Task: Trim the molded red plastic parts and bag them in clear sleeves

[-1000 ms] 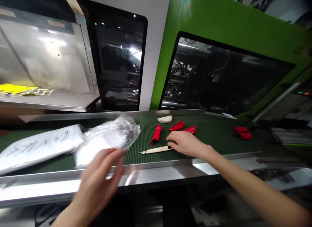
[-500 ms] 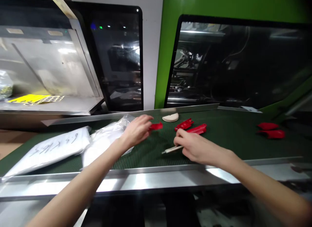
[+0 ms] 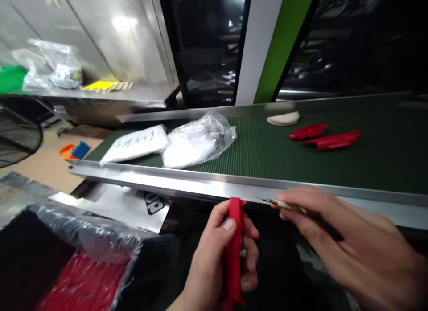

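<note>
My left hand (image 3: 209,257) is closed around a long red plastic part (image 3: 235,246), held upright in front of the conveyor's near rail. In my right hand (image 3: 351,244) is a slim craft knife (image 3: 292,207) with a pale handle, pinched between thumb and fingers. Its thin pointed blade faces left, toward the top of the red part, with a gap between them. Beyond, on the green ribbed belt (image 3: 257,155), lie two more red plastic parts, a shorter one (image 3: 309,131) and a longer one (image 3: 336,141). A cream half-round pad (image 3: 283,119) rests behind them.
A clear plastic bag (image 3: 200,139) and a white marked packet (image 3: 135,144) lie on the belt's left. At lower left stands a plastic-lined bin (image 3: 133,257) holding red pieces (image 3: 87,280). Orange (image 3: 67,151) and blue (image 3: 80,149) pieces sit on cardboard (image 3: 62,173). A metal rail (image 3: 207,179) edges the belt.
My left hand has taken a red part off the belt and drawn it toward me. My right hand has come back over the near rail with the knife. The view has turned left and down.
</note>
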Demonstrator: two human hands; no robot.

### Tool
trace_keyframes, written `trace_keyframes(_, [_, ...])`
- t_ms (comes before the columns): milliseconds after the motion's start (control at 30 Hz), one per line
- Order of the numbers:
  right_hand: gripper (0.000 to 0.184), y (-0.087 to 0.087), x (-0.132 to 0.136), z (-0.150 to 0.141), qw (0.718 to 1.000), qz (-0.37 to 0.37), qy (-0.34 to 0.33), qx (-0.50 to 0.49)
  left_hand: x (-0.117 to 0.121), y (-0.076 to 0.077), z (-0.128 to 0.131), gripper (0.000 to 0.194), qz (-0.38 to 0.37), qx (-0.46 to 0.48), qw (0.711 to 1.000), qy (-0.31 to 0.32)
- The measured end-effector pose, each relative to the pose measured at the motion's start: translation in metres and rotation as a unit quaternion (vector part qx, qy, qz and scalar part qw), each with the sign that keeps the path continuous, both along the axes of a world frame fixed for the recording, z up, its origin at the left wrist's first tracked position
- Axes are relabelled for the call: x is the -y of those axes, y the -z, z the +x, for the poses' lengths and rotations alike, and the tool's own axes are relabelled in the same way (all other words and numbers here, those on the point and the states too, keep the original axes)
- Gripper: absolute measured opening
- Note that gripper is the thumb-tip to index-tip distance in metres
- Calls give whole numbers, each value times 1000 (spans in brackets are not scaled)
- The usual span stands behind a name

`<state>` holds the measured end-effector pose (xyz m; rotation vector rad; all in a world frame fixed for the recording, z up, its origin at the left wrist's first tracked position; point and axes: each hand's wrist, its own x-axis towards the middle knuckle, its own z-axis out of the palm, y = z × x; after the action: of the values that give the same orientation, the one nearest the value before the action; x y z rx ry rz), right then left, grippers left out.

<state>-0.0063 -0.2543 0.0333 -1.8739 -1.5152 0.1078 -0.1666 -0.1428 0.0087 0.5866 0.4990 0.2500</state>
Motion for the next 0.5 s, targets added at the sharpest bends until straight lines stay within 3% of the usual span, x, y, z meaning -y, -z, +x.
trace_keyframes(167, [50, 12, 1, -17, 992, -29, -84, 84, 17, 12, -18, 28, 26, -1, 998, -51])
trace_keyframes(500, [53, 13, 2, -28, 985, 3, -74, 155, 24, 16, -31, 35, -11, -17, 998, -63])
